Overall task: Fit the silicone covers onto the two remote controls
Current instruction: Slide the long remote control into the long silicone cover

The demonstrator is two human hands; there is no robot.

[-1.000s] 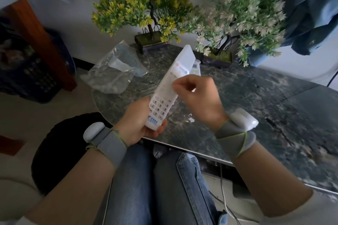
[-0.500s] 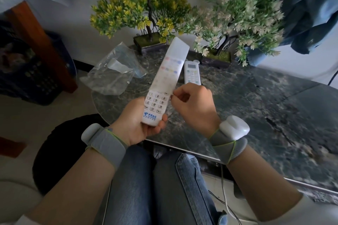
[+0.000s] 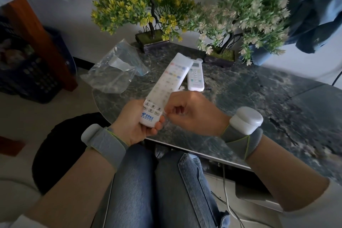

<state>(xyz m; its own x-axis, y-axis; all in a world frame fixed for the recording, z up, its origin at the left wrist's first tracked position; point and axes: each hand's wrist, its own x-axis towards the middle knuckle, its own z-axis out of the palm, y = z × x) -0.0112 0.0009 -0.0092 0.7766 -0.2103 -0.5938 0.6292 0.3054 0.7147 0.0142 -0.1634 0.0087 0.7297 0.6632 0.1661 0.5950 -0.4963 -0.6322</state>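
Cover sheathed the remote save its near end, long axis pointing away from us; our left grip clasped that bare end; our right grip pinched the cover's hem beside it; second remote lay beyond on the worktop.

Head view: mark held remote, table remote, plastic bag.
held remote (image 3: 150, 115), head view, uncovered lower end by the logo.
table remote (image 3: 196, 79), head view, middle of its keypad.
plastic bag (image 3: 114, 72), head view, middle of the bag.

Second remote on table, just behind held remote; bag left; left plant, right plant seemingly at table's back.
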